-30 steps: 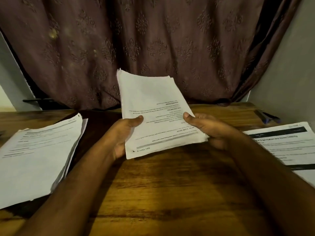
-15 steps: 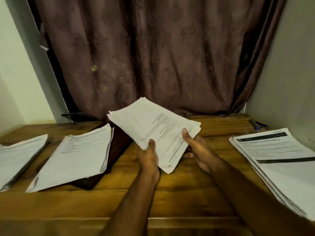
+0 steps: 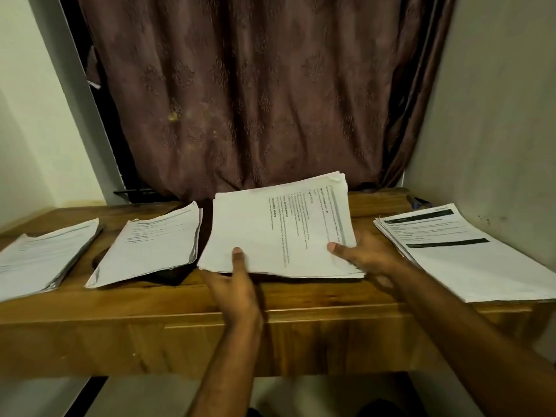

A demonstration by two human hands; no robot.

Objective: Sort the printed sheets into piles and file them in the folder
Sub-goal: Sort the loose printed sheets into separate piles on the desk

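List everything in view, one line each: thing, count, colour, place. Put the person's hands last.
held stack of printed sheets: one, white with black text, centre of the table, in both hands
piles of printed sheets lying on the table: three, white; far left, left of centre, right, with black header bars
dark folder: one, dark brown, under the left-of-centre pile, mostly hidden
wooden table: one, brown, across the frame
curtain: one, brownish purple, patterned, behind the table
small dark object: one, bluish, back right of the table; too small to identify
left hand: grips the stack's near edge, thumb on top
right hand: grips the stack's right side, thumb on top
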